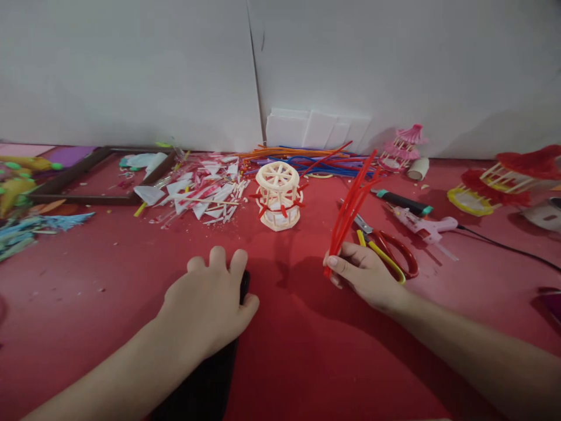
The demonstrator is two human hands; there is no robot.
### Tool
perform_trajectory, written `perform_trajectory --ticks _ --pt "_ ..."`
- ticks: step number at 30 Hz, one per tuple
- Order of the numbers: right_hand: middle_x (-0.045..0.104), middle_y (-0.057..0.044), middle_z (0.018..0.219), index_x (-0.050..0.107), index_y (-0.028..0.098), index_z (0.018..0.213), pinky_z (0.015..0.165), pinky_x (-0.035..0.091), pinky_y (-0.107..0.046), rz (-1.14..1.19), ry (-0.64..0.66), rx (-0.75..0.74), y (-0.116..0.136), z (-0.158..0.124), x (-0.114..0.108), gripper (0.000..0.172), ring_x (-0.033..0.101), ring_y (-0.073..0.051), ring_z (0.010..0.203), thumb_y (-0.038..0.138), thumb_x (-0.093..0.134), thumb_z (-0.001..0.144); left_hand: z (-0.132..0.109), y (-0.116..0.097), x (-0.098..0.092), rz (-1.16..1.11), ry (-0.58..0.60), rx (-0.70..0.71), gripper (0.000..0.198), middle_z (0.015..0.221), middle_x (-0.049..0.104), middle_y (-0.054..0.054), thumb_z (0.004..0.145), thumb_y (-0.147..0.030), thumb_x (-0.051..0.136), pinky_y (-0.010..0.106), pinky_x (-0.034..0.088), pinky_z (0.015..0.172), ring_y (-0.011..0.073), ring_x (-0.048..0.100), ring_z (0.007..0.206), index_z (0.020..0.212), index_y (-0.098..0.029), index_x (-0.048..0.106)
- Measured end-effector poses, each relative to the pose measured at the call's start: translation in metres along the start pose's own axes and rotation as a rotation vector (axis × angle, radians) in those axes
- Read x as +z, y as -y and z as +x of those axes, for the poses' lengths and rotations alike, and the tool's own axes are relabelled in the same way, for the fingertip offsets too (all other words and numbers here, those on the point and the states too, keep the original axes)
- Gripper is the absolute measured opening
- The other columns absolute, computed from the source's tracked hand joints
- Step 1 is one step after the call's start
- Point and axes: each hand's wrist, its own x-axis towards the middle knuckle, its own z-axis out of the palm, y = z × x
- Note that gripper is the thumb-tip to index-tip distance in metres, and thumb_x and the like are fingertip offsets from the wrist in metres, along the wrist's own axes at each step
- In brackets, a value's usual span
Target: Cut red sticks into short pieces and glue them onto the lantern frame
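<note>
My right hand (362, 275) is closed round the lower ends of a bundle of red pipe cleaners (350, 204), which slant up and to the right above the red table (87, 280). My left hand (210, 304) lies palm down with curled fingers on a black object (205, 380) at the near edge; I cannot make out what the object is. A small cream stick cage with red ties (279, 196) stands upright beyond both hands, between them.
Red and yellow scissors (390, 248) lie just right of my right hand. Beyond are a pink glue gun (423, 225), a black pen-like tool (401, 202), loose coloured pipe cleaners (307, 158), white paper scraps (197, 190), a wooden frame (100, 196) and finished models (504, 175) at right.
</note>
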Motion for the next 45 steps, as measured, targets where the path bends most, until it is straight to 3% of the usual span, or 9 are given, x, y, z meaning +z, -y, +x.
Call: perform_trajectory --ticks 3,6,9,12,19,26,33,39,45 --pt "0.058 0.003 0.056 0.06 0.017 0.071 0.05 0.04 -0.023 -0.016 -0.007 0.006 0.003 -0.001 0.002 0.043 0.05 -0.008 0.05 0.059 0.069 0.078 0.004 -0.004 -0.004 -0.085 -0.055 0.055 0.043 0.1 0.062 0.022 0.085 -0.047 0.049 0.053 0.052 0.069 0.045 0.061 0.094 0.101 -0.01 0.063" --pt "0.056 0.003 0.054 0.058 0.018 0.067 0.051 0.038 -0.023 0.001 -0.041 0.006 0.005 -0.001 0.006 0.045 0.047 -0.008 0.049 0.06 0.07 0.076 0.017 -0.015 -0.004 -0.546 -0.066 0.267 0.041 0.108 0.067 0.016 0.085 -0.05 0.057 0.051 0.051 0.085 0.0377 0.062 0.104 0.106 -0.016 0.062" --pt "0.053 0.004 0.052 0.057 0.018 0.066 0.05 0.034 -0.023 0.067 -0.075 0.016 0.006 -0.001 0.007 0.046 0.043 -0.008 0.048 0.06 0.072 0.075 0.033 -0.033 -0.001 -1.21 0.14 0.351 0.046 0.111 0.07 0.01 0.081 -0.049 0.065 0.036 0.053 0.085 0.0257 0.067 0.104 0.115 -0.02 0.056" --pt "0.05 0.005 0.051 0.056 0.018 0.067 0.049 0.031 -0.023 0.115 -0.059 0.022 0.006 -0.004 0.007 0.045 0.04 -0.007 0.047 0.059 0.072 0.075 0.045 -0.049 0.0 -1.507 0.294 0.31 0.041 0.101 0.075 0.007 0.078 -0.042 0.071 0.031 0.053 0.082 0.0213 0.071 0.095 0.108 -0.019 0.057" --pt "0.047 0.005 0.049 0.051 0.019 0.06 0.047 0.029 -0.023 0.013 -0.182 0.058 0.012 -0.012 0.014 0.049 0.038 -0.007 0.047 0.061 0.072 0.074 0.041 -0.055 0.002 -1.572 0.22 0.239 0.05 0.089 0.079 0.003 0.067 -0.03 0.083 0.027 0.054 0.076 0.0195 0.074 0.084 0.111 -0.021 0.06" --pt "0.05 0.005 0.046 0.054 0.018 0.06 0.046 0.029 -0.022 0.115 -0.13 0.084 0.011 -0.016 0.018 0.048 0.04 -0.007 0.044 0.06 0.072 0.075 0.032 -0.054 0.012 -1.509 0.01 0.39 0.043 0.083 0.079 -0.001 0.071 -0.028 0.081 0.028 0.056 0.08 0.0179 0.075 0.076 0.11 -0.023 0.063" --pt "0.053 0.004 0.048 0.058 0.016 0.062 0.045 0.029 -0.021 0.162 -0.098 0.046 0.008 -0.018 0.02 0.044 0.041 -0.005 0.044 0.054 0.073 0.078 0.033 -0.053 0.02 -1.607 -0.033 0.477 0.035 0.077 0.077 -0.003 0.074 -0.023 0.079 0.022 0.057 0.072 0.0144 0.075 0.07 0.103 -0.022 0.06" --pt "0.052 0.006 0.051 0.062 0.017 0.069 0.045 0.033 -0.021 0.489 -0.063 0.071 0.007 -0.013 0.017 0.035 0.042 -0.005 0.042 0.047 0.08 0.073 0.033 -0.054 0.018 -1.718 0.009 0.527 0.052 0.087 0.076 -0.002 0.065 -0.022 0.087 0.019 0.056 0.075 0.0143 0.075 0.083 0.108 -0.023 0.057" --pt "0.05 0.006 0.05 0.068 0.018 0.071 0.051 0.036 -0.023 0.669 0.1 0.117 0.011 -0.008 0.012 0.028 0.041 -0.006 0.045 0.043 0.08 0.074 0.036 -0.056 0.012 -2.071 0.345 0.521 0.027 0.085 0.076 -0.002 0.077 -0.004 0.067 0.019 0.056 0.074 0.0101 0.074 0.078 0.099 -0.018 0.058"
